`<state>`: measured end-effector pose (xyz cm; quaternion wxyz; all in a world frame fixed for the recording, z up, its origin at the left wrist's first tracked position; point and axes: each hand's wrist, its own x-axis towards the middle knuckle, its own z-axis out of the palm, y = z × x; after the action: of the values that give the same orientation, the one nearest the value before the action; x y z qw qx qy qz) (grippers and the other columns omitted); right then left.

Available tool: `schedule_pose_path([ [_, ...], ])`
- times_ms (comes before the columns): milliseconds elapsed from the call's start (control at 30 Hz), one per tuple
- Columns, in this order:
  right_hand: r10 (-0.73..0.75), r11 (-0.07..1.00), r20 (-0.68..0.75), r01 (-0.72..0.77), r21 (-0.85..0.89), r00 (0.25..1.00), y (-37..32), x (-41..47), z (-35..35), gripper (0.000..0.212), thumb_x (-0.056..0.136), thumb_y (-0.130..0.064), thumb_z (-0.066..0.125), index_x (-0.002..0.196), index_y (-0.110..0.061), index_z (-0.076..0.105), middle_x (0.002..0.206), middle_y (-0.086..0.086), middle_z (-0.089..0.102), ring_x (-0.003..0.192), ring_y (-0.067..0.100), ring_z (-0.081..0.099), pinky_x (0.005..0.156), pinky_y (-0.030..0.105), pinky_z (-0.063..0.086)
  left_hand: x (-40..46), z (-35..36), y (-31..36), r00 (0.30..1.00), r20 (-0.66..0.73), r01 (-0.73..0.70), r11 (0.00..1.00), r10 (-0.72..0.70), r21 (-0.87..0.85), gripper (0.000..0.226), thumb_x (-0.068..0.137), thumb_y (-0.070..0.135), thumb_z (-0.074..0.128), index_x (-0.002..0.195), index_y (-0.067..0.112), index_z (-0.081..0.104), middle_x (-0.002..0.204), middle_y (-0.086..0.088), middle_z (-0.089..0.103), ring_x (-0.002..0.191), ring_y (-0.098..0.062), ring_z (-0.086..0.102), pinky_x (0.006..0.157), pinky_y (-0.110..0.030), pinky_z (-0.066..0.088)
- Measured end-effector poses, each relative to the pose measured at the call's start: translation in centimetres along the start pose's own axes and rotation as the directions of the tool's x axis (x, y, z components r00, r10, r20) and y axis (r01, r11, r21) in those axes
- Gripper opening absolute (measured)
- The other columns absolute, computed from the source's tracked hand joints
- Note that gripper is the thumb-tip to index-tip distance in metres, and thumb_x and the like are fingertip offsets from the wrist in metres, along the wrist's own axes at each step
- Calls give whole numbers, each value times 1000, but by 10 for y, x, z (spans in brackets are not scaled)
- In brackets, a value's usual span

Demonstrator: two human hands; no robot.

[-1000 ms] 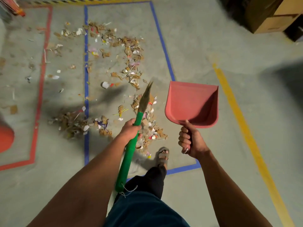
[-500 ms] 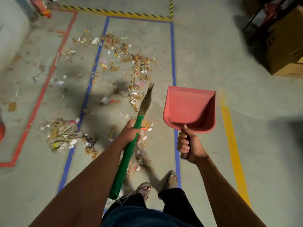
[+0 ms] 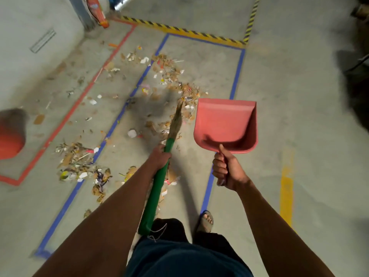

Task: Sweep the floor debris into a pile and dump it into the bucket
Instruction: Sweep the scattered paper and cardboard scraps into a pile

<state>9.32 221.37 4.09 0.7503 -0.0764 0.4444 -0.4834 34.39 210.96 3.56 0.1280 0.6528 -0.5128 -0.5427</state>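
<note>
- The fingers of the right hand are curled round the handle of the pink dustpan, thumb laid up along the handle toward the pan; the pan is held off the floor, its open mouth facing away from the person.
- The left hand grips the green handle of the broom near its upper end, just below the straw bristles; the bristle tips point forward over the litter.
- The debris lies scattered over the concrete floor: one loose band runs ahead of the broom inside the blue tape rectangle, and a denser heap sits to the left, across the blue line.
- An orange bucket shows blurred at the left edge, well apart from both heaps, beside the red tape line.
- A sandalled foot rests by the blue tape, beneath the right forearm.
- Yellow-and-black hazard tape crosses the far floor.
</note>
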Motion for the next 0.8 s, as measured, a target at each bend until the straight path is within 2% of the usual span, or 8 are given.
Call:
schedule_pose_path([
  [100, 12, 1000, -19, -13, -21, 1000, -58, 12, -32, 48, 101, -54, 56, 69, -26, 33, 54, -8, 19, 37, 6, 16, 35, 21, 18, 25, 35, 38, 999, -17, 40, 999, -40, -31, 43, 96, 0, 58, 138, 7, 52, 83, -10, 63, 54, -15, 59, 40, -20, 45],
  [267, 31, 999, -30, -32, -38, 999, -142, 56, -72, 52, 100, -53, 59, 76, -26, 22, 58, -6, 13, 41, 9, 12, 36, 22, 15, 86, 76, 96, 994, 6, 104, 979, -105, -173, 40, 96, -2, 53, 135, 8, 53, 85, -18, 63, 58, -24, 61, 54, -34, 52],
  [400, 51, 998, 1, -51, -41, 999, -214, 123, -96, 51, 101, -52, 59, 70, -24, 30, 57, -5, 15, 41, 9, 13, 36, 22, 16, 165, 107, 145, 991, 16, 135, 956, -136, -259, 35, 97, -1, 48, 131, 7, 52, 91, -17, 64, 65, -25, 67, 57, -35, 56],
  [600, 105, 990, -66, -110, -90, 992, -332, 237, -119, 52, 100, -54, 60, 67, -24, 33, 55, -6, 18, 40, 9, 14, 35, 22, 17, 311, 132, 232, 985, 31, 169, 948, -167, -271, 32, 98, 6, 45, 129, 2, 50, 89, -16, 60, 68, -23, 61, 61, -36, 55],
  [800, 142, 980, -106, -155, -128, 984, -473, 346, -124, 51, 100, -54, 61, 67, -23, 36, 58, -6, 17, 45, 11, 11, 42, 23, 13, 445, 141, 350, 979, 34, 203, 959, -200, -199, 39, 95, 7, 49, 134, 11, 43, 84, -13, 58, 59, -21, 56, 53, -33, 52],
])
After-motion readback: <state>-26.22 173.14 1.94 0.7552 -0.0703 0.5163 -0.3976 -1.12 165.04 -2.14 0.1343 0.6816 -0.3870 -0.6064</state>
